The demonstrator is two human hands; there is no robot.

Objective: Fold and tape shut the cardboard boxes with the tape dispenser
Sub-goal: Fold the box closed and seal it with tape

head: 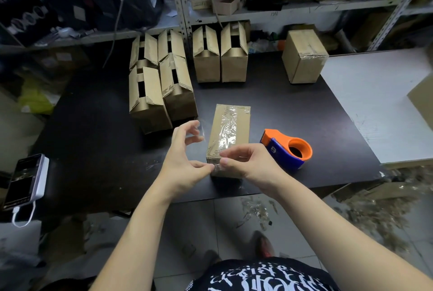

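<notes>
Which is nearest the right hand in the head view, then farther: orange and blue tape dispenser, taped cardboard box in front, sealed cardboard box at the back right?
1. Taped cardboard box: at the right hand, whose fingers pinch clear tape at its near end.
2. Orange and blue tape dispenser: just to the hand's right.
3. Sealed cardboard box: far back right.

On the black tabletop (pixel 93 115), the taped brown cardboard box (pixel 230 126) lies just left of the orange-and-blue plastic tape dispenser (pixel 287 150), with open-flapped brown cardboard boxes (pixel 150 108) behind.
</notes>
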